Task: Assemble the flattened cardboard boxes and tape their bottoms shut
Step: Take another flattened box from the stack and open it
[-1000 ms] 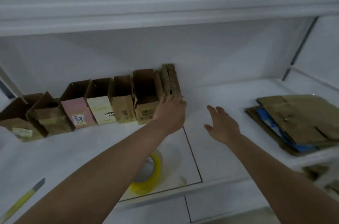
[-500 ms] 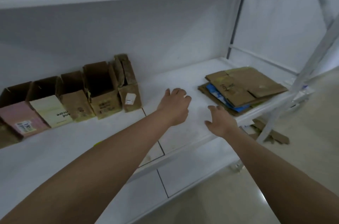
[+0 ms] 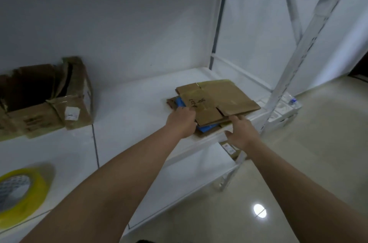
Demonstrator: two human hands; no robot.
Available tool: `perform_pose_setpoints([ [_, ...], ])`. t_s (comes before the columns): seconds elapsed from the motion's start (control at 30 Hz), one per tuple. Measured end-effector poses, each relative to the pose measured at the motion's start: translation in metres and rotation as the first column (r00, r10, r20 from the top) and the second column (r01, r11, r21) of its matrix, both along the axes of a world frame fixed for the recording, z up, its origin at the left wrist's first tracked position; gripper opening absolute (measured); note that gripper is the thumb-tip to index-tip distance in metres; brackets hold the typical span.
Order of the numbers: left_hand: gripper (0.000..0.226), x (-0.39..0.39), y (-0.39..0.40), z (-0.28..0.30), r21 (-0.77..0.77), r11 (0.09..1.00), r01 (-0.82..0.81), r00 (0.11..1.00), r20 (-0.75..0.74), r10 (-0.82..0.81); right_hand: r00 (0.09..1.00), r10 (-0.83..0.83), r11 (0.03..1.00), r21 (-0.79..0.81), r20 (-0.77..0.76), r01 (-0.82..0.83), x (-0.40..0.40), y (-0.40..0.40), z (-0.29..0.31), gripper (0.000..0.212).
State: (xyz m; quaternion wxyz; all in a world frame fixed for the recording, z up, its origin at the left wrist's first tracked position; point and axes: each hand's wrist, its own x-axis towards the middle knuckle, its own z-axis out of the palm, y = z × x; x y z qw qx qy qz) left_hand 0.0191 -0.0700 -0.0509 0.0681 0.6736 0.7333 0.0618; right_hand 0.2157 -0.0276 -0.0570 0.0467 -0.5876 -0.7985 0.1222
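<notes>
1. We have both hands at the near edge of a stack of flattened cardboard boxes [image 3: 217, 101] lying on the white shelf [image 3: 139, 103].
2. Our left hand [image 3: 182, 122] grips the near left corner of the top flattened box, fingers curled over its edge; a blue sheet [image 3: 206, 128] shows just beneath that hand, sandwiched in the stack.
3. Our right hand [image 3: 240, 131] sits at the near right edge of the stack, fingertips tucked at the cardboard where it meets the shelf lip; we cannot tell whether it actually clamps the cardboard or only touches it.
4. The two hands are apart, with the corner of the top box between them.
5. The top flattened box carries dark handwriting just beyond our left hand.
6. Well to the left of our left hand stand assembled cardboard boxes [image 3: 45, 103] against the back wall, tops open. Their insides are dark and we cannot make out any contents. The nearest one has a white label [image 3: 72, 113] on its front.
7. Nearer to us, left of our left forearm, a roll of yellow-tinted packing tape [image 3: 22, 193] lies flat on the shelf.
8. Below our right hand, a lower shelf level holds something brown with a label, mostly hidden.
</notes>
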Motion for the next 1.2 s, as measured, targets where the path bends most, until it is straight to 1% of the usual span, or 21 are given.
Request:
perform_pose_setpoints([
  [0.1, 0.020, 0.003, 0.015, -0.008, -0.041, 0.999, -0.021, 1.000, 0.013, 0.022, 1.000, 0.019, 1.000, 0.002, 0.015, -0.019, 0.002, 0.012, -0.006, 0.060],
  [0.2, 0.018, 0.001, 0.030, -0.015, -0.049, 0.998, -0.030, 0.998, 0.046, 0.032, 0.998, 0.041, 0.999, -0.012, 0.041, -0.041, -0.002, 0.025, -0.010, 0.064],
  [0.27, 0.021, 0.000, 0.040, -0.019, -0.061, 0.997, -0.039, 0.997, 0.064, 0.043, 0.997, 0.064, 0.998, -0.028, 0.053, -0.062, -0.006, 0.036, -0.010, 0.061],
  [0.37, 0.028, -0.006, 0.052, -0.027, -0.093, 0.994, -0.051, 0.998, 0.037, 0.055, 0.997, 0.072, 0.997, -0.032, 0.022, -0.071, -0.009, 0.053, -0.010, 0.055],
  [0.43, 0.033, -0.011, 0.060, -0.030, -0.081, 0.994, -0.079, 0.995, 0.050, 0.083, 0.997, 0.068, 0.997, -0.032, 0.026, -0.067, -0.009, 0.065, -0.012, 0.053],
  [0.57, 0.035, -0.016, 0.074, -0.037, -0.028, 0.989, -0.142, 0.981, 0.126, 0.144, 0.993, 0.110, 0.990, -0.093, 0.049, -0.105, -0.009, 0.085, -0.023, 0.057],
  [0.63, 0.032, -0.018, 0.081, -0.042, -0.006, 0.982, -0.187, 0.958, 0.221, 0.183, 0.987, 0.148, 0.980, -0.145, 0.066, -0.137, -0.012, 0.093, -0.031, 0.061],
  [0.73, 0.026, -0.018, 0.091, -0.039, -0.028, 0.961, -0.275, 0.874, 0.410, 0.262, 0.980, 0.173, 0.969, -0.192, 0.095, -0.153, -0.015, 0.096, -0.039, 0.059],
  [0.8, 0.019, -0.020, 0.098, -0.036, -0.071, 0.935, -0.348, 0.775, 0.539, 0.330, 0.981, 0.163, 0.967, -0.213, 0.108, -0.137, -0.016, 0.095, -0.041, 0.060],
  [0.83, 0.023, -0.022, 0.103, -0.037, -0.088, 0.924, -0.371, 0.727, 0.591, 0.349, 0.982, 0.157, 0.968, -0.216, 0.109, -0.130, -0.017, 0.096, -0.042, 0.060],
  [0.9, 0.029, -0.024, 0.110, -0.037, -0.117, 0.917, -0.382, 0.665, 0.655, 0.360, 0.984, 0.147, 0.970, -0.208, 0.099, -0.124, -0.015, 0.098, -0.043, 0.061],
  [1.0, 0.021, -0.021, 0.115, -0.034, -0.112, 0.905, -0.411, 0.549, 0.762, 0.343, 0.991, 0.121, 0.977, -0.185, 0.058, -0.108, -0.011, 0.097, -0.042, 0.062],
  [1.07, 0.019, -0.015, 0.115, -0.030, -0.090, 0.902, -0.423, 0.501, 0.806, 0.315, 0.996, 0.091, 0.986, -0.145, 0.021, -0.087, -0.008, 0.095, -0.038, 0.062],
  [1.13, 0.018, -0.006, 0.117, -0.028, -0.120, 0.905, -0.407, 0.422, 0.854, 0.303, 0.998, 0.065, 0.990, -0.124, 0.004, -0.064, -0.005, 0.092, -0.034, 0.063],
  [1.2, 0.015, 0.003, 0.117, -0.028, -0.164, 0.892, -0.421, 0.332, 0.888, 0.319, 0.999, 0.041, 0.994, -0.097, -0.011, -0.042, -0.002, 0.091, -0.033, 0.059],
])
